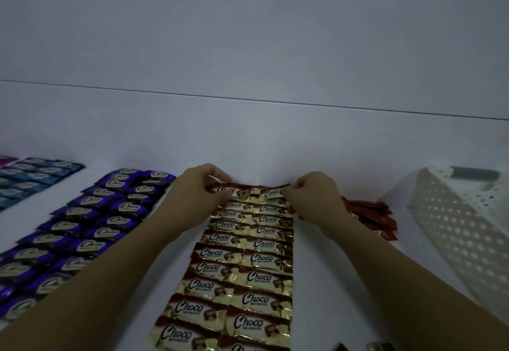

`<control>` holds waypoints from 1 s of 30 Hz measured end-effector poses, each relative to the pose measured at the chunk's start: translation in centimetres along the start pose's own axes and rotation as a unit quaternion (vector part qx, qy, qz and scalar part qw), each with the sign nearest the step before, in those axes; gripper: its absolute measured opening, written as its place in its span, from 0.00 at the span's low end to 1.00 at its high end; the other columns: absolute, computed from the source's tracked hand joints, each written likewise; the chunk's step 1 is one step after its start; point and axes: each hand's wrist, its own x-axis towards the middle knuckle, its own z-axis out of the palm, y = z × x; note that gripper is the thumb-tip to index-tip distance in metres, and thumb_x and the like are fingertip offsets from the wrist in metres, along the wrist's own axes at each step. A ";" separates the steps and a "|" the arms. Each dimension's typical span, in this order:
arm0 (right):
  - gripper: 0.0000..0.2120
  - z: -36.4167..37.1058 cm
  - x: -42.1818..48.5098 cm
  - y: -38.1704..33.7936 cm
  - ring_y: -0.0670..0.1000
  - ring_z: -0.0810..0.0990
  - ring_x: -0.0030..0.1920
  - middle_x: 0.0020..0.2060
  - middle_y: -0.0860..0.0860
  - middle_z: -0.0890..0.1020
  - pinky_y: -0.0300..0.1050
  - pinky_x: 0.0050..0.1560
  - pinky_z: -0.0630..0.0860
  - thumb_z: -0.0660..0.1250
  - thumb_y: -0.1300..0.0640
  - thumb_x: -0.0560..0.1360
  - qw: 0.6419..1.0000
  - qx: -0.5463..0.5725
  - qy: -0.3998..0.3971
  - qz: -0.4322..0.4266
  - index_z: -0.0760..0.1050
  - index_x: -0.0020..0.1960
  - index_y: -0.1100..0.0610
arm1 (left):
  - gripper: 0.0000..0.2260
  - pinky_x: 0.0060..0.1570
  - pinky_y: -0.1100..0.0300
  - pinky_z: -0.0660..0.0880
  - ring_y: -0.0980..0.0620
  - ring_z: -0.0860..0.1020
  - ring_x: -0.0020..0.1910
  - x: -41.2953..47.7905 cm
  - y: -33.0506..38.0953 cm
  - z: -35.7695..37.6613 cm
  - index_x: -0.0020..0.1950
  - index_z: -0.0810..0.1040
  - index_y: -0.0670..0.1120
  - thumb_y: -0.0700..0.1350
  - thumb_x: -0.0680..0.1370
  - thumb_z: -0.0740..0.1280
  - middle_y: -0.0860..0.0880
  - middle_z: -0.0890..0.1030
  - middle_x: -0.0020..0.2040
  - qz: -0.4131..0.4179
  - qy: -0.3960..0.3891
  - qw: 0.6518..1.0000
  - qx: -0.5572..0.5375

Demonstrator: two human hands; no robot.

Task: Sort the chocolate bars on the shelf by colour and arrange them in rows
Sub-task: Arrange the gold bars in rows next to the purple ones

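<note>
the left hand (pixel 201 185) is pinching the farthest bar of the left column (pixel 230 190), its fingers curling over the wrapper's left end. the right hand (pixel 314 193) is pinching the farthest bar of the right column (pixel 271 193), fingers curling on that wrapper's right end. these two bars are lying side by side, touching, at the head of the brown-and-gold bars (pixel 242 268). the brown-and-gold bars are running in two overlapping columns from the near edge of the shelf (pixel 248 144) toward its back, about midway along it. the purple bars (pixel 91 224) are lying in two columns to their left. the blue bars (pixel 30 177) are sitting by the shelf's left edge. the red bars (pixel 371 218) are lying just beyond the right wrist. a white perforated basket (pixel 454 226) is standing toward the right edge.
</note>
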 end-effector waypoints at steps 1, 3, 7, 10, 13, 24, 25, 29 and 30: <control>0.16 0.1 0.1 -0.1 0.54 0.75 0.29 0.35 0.65 0.82 0.54 0.35 0.80 0.67 0.57 0.72 1.000 -0.021 -0.007 0.000 0.77 0.37 0.72 | 0.06 0.33 0.65 0.75 0.60 0.80 0.30 0.1 -0.2 0.0 0.49 0.79 0.49 0.40 0.75 0.72 0.51 0.84 0.38 -0.001 0.007 1.000 0.010; 0.15 0.0 0.2 -0.4 0.54 0.75 0.30 0.33 0.64 0.81 0.52 0.36 0.80 0.68 0.55 0.72 0.997 -0.065 -0.029 0.004 0.77 0.35 0.68 | 0.06 0.34 0.63 0.74 0.61 0.78 0.28 0.1 -0.4 -0.2 0.48 0.80 0.50 0.41 0.74 0.72 0.52 0.83 0.39 0.000 0.020 1.000 0.015; 0.12 -0.3 0.3 -0.7 0.53 0.75 0.31 0.31 0.56 0.76 0.43 0.33 0.73 0.68 0.56 0.73 0.991 -0.120 -0.060 0.009 0.72 0.34 0.60 | 0.05 0.36 0.58 0.77 0.58 0.78 0.29 0.3 -0.5 -0.1 0.47 0.80 0.53 0.42 0.75 0.71 0.52 0.83 0.38 0.018 0.023 0.999 0.030; 0.10 -0.5 0.6 -0.4 0.53 0.73 0.32 0.33 0.56 0.76 0.42 0.33 0.70 0.67 0.56 0.74 0.988 -0.126 -0.088 0.023 0.73 0.37 0.60 | 0.06 0.38 0.58 0.76 0.53 0.79 0.34 0.5 -0.7 0.2 0.49 0.79 0.53 0.43 0.76 0.70 0.48 0.82 0.39 0.027 0.032 0.998 0.053; 0.11 -1.2 0.9 -0.6 0.51 0.71 0.27 0.34 0.56 0.77 0.37 0.25 0.67 0.66 0.55 0.76 0.980 -0.135 -0.139 0.042 0.75 0.40 0.61 | 0.09 0.34 0.62 0.72 0.53 0.76 0.34 0.6 -0.7 0.7 0.51 0.77 0.50 0.44 0.73 0.73 0.47 0.80 0.37 0.029 0.046 0.995 0.084; 0.19 -1.2 1.2 -0.4 0.49 0.69 0.28 0.28 0.51 0.71 0.40 0.27 0.63 0.65 0.50 0.77 0.969 -0.237 -0.075 -0.002 0.67 0.32 0.57 | 0.15 0.39 0.61 0.74 0.55 0.78 0.40 2.3 -0.5 2.2 0.55 0.80 0.49 0.53 0.72 0.73 0.52 0.79 0.41 0.012 0.055 0.987 0.151; 0.18 -1.1 1.1 -0.4 0.49 0.69 0.29 0.29 0.51 0.71 0.40 0.28 0.62 0.64 0.50 0.77 0.966 -0.251 -0.062 -0.013 0.66 0.33 0.57 | 0.17 0.41 0.60 0.72 0.54 0.76 0.42 2.4 -0.7 2.2 0.58 0.78 0.49 0.55 0.73 0.72 0.52 0.77 0.45 0.026 0.058 0.977 0.203; 0.13 -0.7 0.5 -0.5 0.52 0.77 0.40 0.39 0.51 0.79 0.42 0.38 0.71 0.62 0.48 0.78 0.940 -0.314 -0.039 -0.126 0.77 0.45 0.57 | 0.15 0.54 0.52 0.70 0.47 0.70 0.58 2.5 -1.3 1.6 0.60 0.78 0.52 0.55 0.76 0.68 0.47 0.74 0.56 0.119 0.068 0.932 0.335; 0.13 -0.7 0.4 -0.6 0.51 0.77 0.43 0.43 0.50 0.80 0.43 0.40 0.71 0.62 0.46 0.78 0.937 -0.314 -0.041 -0.149 0.78 0.48 0.55 | 0.13 0.55 0.52 0.69 0.47 0.70 0.59 2.4 -1.3 1.4 0.59 0.79 0.53 0.53 0.77 0.68 0.48 0.75 0.57 0.138 0.058 0.929 0.339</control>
